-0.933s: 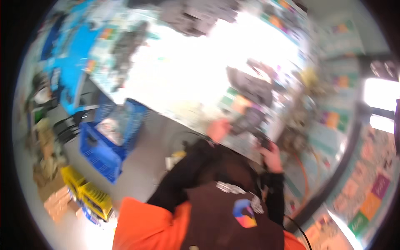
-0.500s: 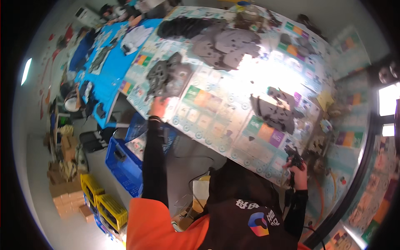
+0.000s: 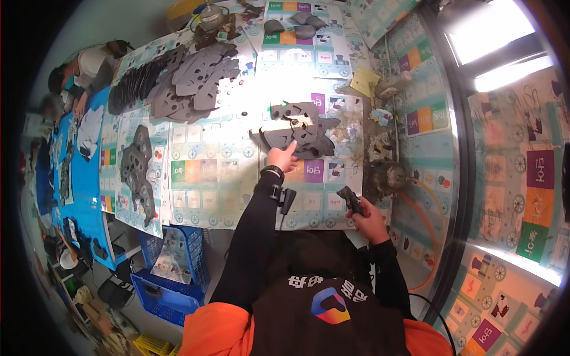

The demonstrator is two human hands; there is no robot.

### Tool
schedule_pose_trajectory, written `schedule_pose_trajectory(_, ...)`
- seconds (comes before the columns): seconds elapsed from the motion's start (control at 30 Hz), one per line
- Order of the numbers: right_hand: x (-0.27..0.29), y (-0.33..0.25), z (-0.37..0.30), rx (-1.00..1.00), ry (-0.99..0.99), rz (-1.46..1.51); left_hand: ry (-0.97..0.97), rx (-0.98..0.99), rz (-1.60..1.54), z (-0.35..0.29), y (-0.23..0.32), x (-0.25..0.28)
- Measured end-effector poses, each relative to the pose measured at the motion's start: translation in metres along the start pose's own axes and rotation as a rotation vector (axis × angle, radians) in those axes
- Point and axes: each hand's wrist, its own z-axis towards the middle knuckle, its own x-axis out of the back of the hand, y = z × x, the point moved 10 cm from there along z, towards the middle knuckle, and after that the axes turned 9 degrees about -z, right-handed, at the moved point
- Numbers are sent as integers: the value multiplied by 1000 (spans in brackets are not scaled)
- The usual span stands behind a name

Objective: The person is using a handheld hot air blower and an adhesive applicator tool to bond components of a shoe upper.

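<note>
My left hand [image 3: 283, 159] reaches to the near edge of a loose pile of dark grey cut-out pieces [image 3: 300, 129], its fingers apart and nothing visibly held. Whether the fingertips touch the pieces I cannot tell. My right hand [image 3: 369, 222] is closed around a short black hand tool [image 3: 351, 200] above the table's near right edge; the tool's kind does not show clearly. Further left on the table [image 3: 225, 196] lies a flat, dark grey piece with cut-out holes [image 3: 138, 175]. A larger heap of similar grey pieces [image 3: 199, 77] lies at the back left.
A row of stacked dark pieces [image 3: 133, 83] and some curved grey pieces [image 3: 304, 26] lie further back. A dark, round pot [image 3: 389, 178] with an orange hose stands by the right wall. Blue crates [image 3: 172, 296] sit below the table's left side. Another person [image 3: 92, 68] works at the blue table.
The view has turned to the right. My left hand has left the cut-out piece at the left and moved to the pile in the middle. My right hand still holds the black tool.
</note>
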Motion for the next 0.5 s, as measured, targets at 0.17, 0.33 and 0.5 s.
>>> schedule_pose_trajectory(0.17, 9, 14, -9, 55, 58, 75, -157, -253, -153, -44, 33, -14)
schedule_pose_trajectory(0.33, 2, 31, 3, 78, 7, 92, -190, -108, 173, -86, -59, 36)
schedule_pose_trajectory(0.5, -47, 37, 26, 214, -100, -68, -105, -133, 308, -84, -127, 49)
